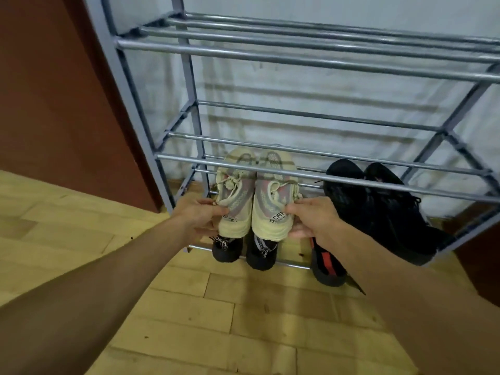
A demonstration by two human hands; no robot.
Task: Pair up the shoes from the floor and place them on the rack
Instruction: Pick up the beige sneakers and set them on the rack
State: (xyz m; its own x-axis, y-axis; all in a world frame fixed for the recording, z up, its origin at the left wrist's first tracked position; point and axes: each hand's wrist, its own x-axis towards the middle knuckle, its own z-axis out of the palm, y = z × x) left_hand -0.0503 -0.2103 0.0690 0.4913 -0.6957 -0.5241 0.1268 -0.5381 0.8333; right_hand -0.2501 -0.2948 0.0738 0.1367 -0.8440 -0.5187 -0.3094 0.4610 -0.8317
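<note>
Cream-coloured sneakers, a matched pair, sit side by side with toes pointing into the rack, apparently on its second-lowest shelf just behind the front bar. Your left hand pinches the heel of the left shoe and your right hand pinches the heel of the right one, likely so both slide in together and stay paired. Below the cream pair, dark shoes poke their ends over the rack's bottom bar, with a black-and-red shoe to their right. Black sneakers occupy the rack right of the cream pair, leaving little room sideways. Wooden floor lies before the rack.
</note>
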